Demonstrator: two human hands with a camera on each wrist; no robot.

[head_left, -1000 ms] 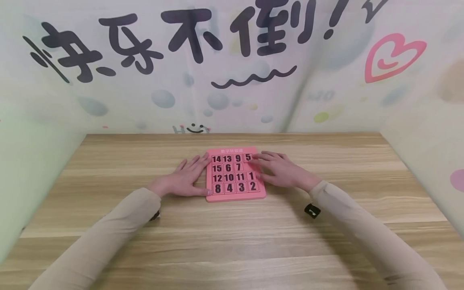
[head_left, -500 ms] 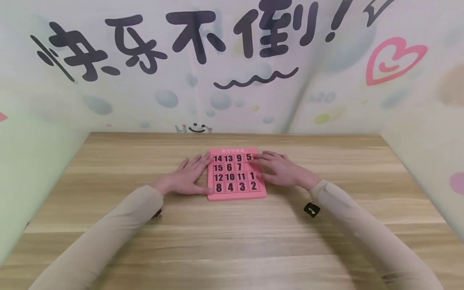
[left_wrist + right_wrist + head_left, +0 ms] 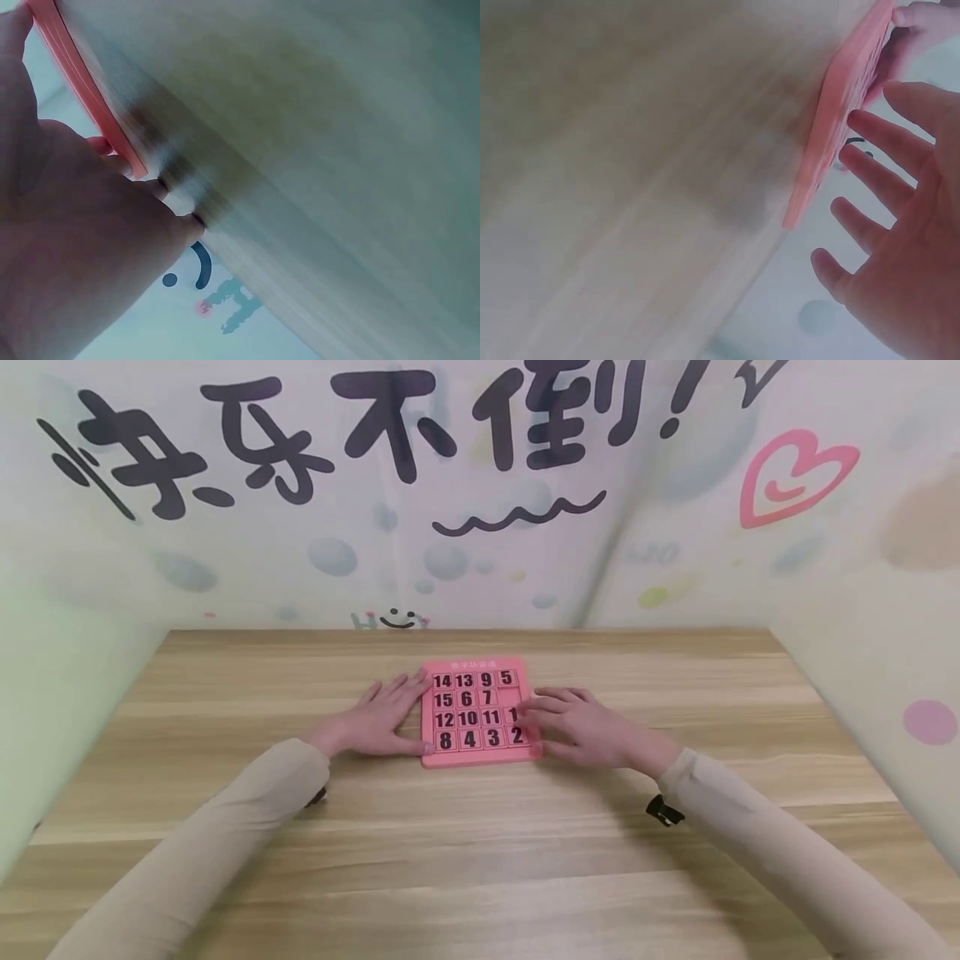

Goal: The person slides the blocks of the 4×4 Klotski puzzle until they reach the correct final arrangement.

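Observation:
A pink number slide puzzle point(image 3: 480, 760) lies flat on the wooden table, its numbered tiles in rows. The top row reads 14, 13, 9, 5; a gap shows right of the 7 tile point(image 3: 487, 697). My left hand point(image 3: 375, 722) rests along the puzzle's left edge, thumb at the near corner and fingertips at the far one. Over the right edge reaches my right hand point(image 3: 592, 727), fingers spread, fingertips at the 1 tile point(image 3: 513, 716), partly covering it. In the right wrist view the right hand point(image 3: 900, 202) has loosely extended fingers beside the puzzle point(image 3: 829, 120).
Wood-grain table point(image 3: 450, 860) extends around the puzzle. Behind it stands a pale printed wall point(image 3: 262, 568) with large black characters, and pale side walls close in left and right. A small black object point(image 3: 664, 811) shows below the right sleeve.
My right hand has drawn back from the 5 tile toward the near side, to the 1 tile. The left hand keeps its place; the tile order looks unchanged. The head view has shifted slightly.

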